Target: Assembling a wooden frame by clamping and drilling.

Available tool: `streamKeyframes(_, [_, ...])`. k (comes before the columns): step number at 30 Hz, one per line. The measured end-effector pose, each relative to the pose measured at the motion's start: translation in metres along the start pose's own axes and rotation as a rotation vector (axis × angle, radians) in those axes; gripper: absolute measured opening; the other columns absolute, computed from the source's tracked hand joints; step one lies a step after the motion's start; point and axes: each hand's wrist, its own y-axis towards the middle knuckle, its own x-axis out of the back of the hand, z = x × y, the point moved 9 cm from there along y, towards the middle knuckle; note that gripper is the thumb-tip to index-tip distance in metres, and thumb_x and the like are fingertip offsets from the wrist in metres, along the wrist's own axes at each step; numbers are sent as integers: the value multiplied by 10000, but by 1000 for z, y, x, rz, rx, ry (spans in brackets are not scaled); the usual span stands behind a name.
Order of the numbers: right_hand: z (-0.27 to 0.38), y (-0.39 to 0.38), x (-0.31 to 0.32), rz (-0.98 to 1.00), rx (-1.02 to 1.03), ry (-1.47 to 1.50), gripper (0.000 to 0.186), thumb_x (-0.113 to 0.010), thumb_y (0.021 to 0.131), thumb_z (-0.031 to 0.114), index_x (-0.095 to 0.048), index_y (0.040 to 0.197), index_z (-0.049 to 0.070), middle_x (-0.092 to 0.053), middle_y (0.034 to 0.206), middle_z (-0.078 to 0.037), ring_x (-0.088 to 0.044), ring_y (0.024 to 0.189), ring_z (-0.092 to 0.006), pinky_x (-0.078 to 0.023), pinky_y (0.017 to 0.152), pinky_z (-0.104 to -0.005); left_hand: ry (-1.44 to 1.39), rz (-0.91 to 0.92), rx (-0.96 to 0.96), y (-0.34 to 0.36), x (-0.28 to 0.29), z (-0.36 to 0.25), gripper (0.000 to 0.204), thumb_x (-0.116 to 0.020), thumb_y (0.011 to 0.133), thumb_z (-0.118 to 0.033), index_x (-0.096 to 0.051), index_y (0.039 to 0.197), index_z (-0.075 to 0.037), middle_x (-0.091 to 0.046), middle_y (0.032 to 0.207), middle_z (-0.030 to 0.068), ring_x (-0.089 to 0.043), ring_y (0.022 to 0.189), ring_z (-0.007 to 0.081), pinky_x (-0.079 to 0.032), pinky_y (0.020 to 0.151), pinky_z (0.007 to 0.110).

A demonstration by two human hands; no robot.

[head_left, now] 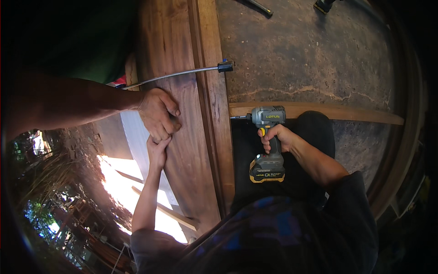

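Observation:
My right hand (278,137) grips a grey and black cordless impact driver (269,117) with a yellow trigger, a finger resting on that trigger. Its bit (238,117) points left, and the tip meets the side of a light wooden strip (221,123). My left hand (157,153) is closed at the left edge of a brown wooden panel (182,123); some fingers are hidden. Right above it, touching or nearly so, a co-worker's hand (159,114) presses on the panel with curled fingers. A bar clamp (182,73) lies across the panel, its dark jaw (225,67) at the strip.
Another wooden rail (319,111) runs off to the right, near my knee (315,132). On the worn brown surface (310,59) at the top lie a dark rod-like tool (258,8) and part of a black tool (323,5). Bright sunlight falls on the ground at lower left.

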Motion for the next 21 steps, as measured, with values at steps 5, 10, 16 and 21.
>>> streamKeyframes(5, [3,-3,-10,-22,-2,-43,231,-633,741,72,-603,970,70,-597,692,-74,-613,581,-214,-521,606,-415,10,3,0,1,0,-2,451,-735,870,-131,-591,1245,74,-700,1157,114,-669,1047,181,-495,965,318])
streamKeyframes(10, [6,1,-4,-21,38,-58,212,-626,741,72,-595,950,83,-600,693,-76,-609,582,-215,-521,603,-417,40,2,-41,3,-2,-5,434,-726,880,-157,-603,1224,76,-702,1143,107,-662,1035,172,-492,962,318])
streamKeyframes(16, [4,-6,2,4,62,-64,199,-615,744,69,-583,938,97,-592,687,-69,-593,575,-209,-515,586,-415,79,-3,-58,6,-8,-4,450,-728,884,-194,-618,1221,82,-701,1126,100,-646,1013,157,-487,947,309])
streamKeyframes(21, [-1,-1,-6,39,35,-181,248,-594,800,98,-618,1047,98,-594,698,-60,-593,590,-212,-520,613,-431,170,-39,-120,-3,3,-10,572,-745,883,-286,-608,1284,97,-715,1169,136,-661,1046,194,-491,963,326])
